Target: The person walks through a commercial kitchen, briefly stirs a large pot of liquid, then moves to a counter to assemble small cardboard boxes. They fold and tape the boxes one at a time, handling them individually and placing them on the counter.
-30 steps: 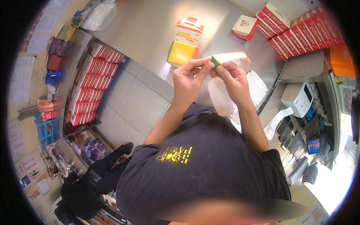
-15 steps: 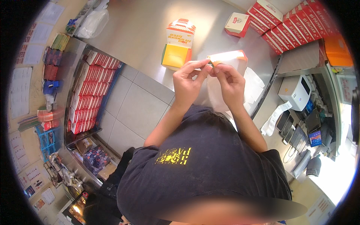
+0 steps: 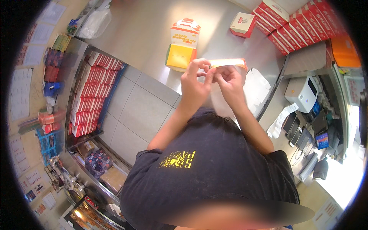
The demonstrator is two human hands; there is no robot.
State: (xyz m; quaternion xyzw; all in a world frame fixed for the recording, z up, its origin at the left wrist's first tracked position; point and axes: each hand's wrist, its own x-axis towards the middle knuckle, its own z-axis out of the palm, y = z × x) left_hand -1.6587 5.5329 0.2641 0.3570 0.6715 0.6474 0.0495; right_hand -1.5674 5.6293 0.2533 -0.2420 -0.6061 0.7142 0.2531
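Close in front of my body is a partly folded carton (image 3: 232, 62), its top edge orange and bright with glare and its pale panel hanging below. Thumb and fingers of my left hand (image 3: 196, 83) pinch its left corner. Beside it, my right hand (image 3: 230, 84) closes its fingers on the same corner area, the fingertips of both hands nearly meeting. A made-up yellow and white carton (image 3: 181, 56) with a raised, zigzag-edged lid stands just beyond my left hand. Flat white card blanks (image 3: 256, 87) lie to the right of my right hand.
A red and white box (image 3: 242, 25) sits farther back on the metal counter (image 3: 142, 34), near stacked red boxes (image 3: 299, 28). At right are a white printer (image 3: 301, 94) with a paper strip and several phones. More red boxes (image 3: 94, 96) fill a shelf at left.
The carton's top edge has tilted to lie more level, its right end dropping. Both hands have shifted slightly left with it, still pinching at its corner.
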